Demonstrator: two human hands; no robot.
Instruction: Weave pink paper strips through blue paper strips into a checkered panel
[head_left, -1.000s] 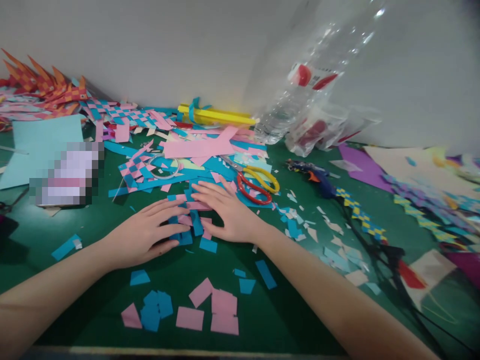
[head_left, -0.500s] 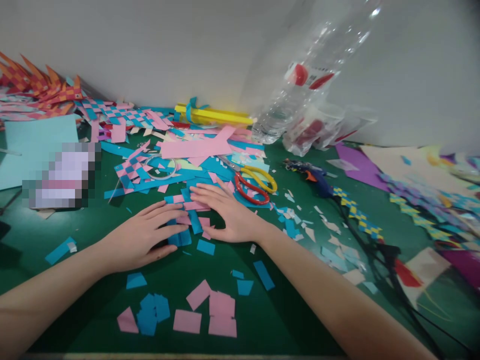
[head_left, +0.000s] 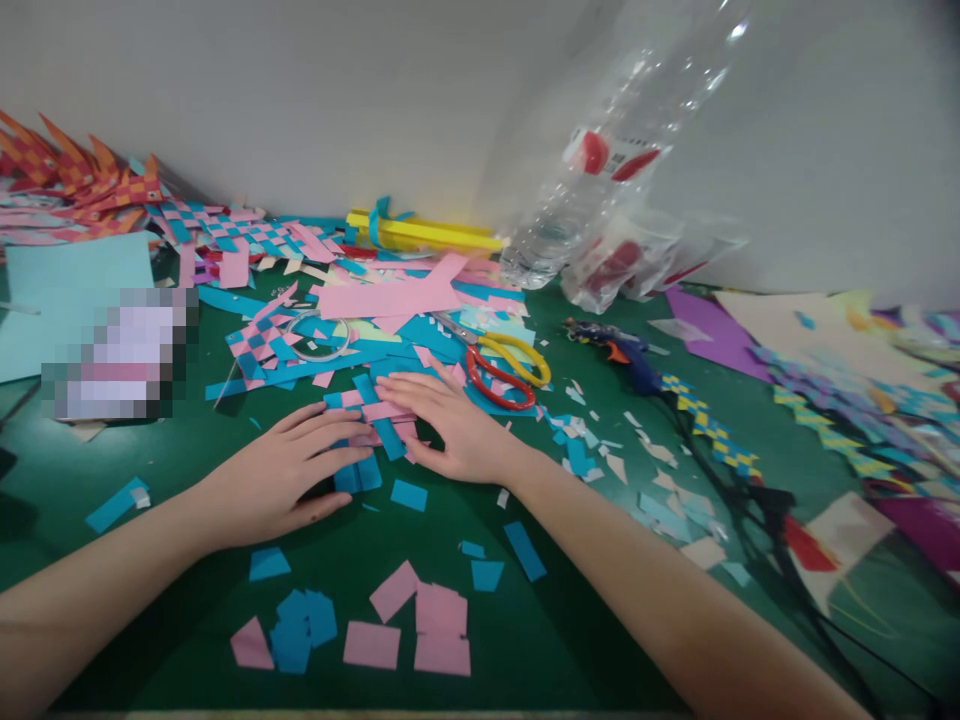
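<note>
Blue and pink paper strips (head_left: 388, 432), crossed over and under each other, lie on the green table between my hands. My left hand (head_left: 289, 470) rests flat over their left part, fingers stretched out, hiding some of the weave. From the other side, my right hand (head_left: 465, 430) touches the right end of a pink strip with its extended fingertips, thumb held apart below. Scissors (head_left: 506, 370) with one red and one yellow handle lie just beyond my right hand. Past my left hand are a clear ring (head_left: 322, 335) and a small pink-and-blue woven piece (head_left: 255, 350).
Cut paper squares (head_left: 441, 628) lie near the front edge. A blurred-out phone (head_left: 120, 360) sits at left on light blue paper (head_left: 75, 270). A plastic bottle (head_left: 607, 155) leans on the wall. At right, a glue gun (head_left: 630, 365) and its cable (head_left: 720, 480) lie among scraps.
The blue strip between my hands tilts slightly more, and my right hand has shifted a little over the pink strip. My left hand stays in place; the whole view moves slightly left.
</note>
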